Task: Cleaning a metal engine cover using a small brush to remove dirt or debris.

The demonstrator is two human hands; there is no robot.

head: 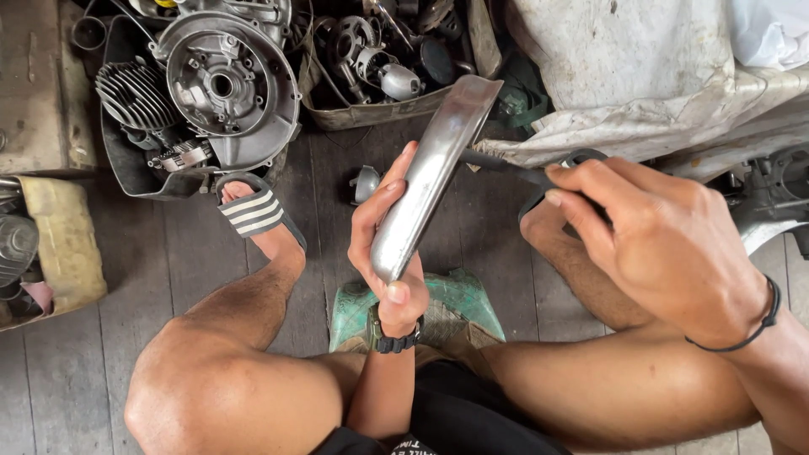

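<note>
My left hand (pixel 383 253) grips the lower end of a long curved silver metal piece (pixel 430 168), which rises tilted toward the upper right. My right hand (pixel 666 240) holds a thin dark tool (pixel 497 163) whose tip reaches the back of the metal piece near its upper half. Both hands are above my bent knees. A dark band sits on my left wrist, and a black cord is on my right wrist.
An engine casing with a finned cylinder (pixel 202 84) lies in a black tray at upper left. A box of small metal parts (pixel 379 67) stands behind. A dirty white cloth (pixel 640 76) covers things at upper right. A green stool (pixel 459 299) is beneath me on the wooden plank floor.
</note>
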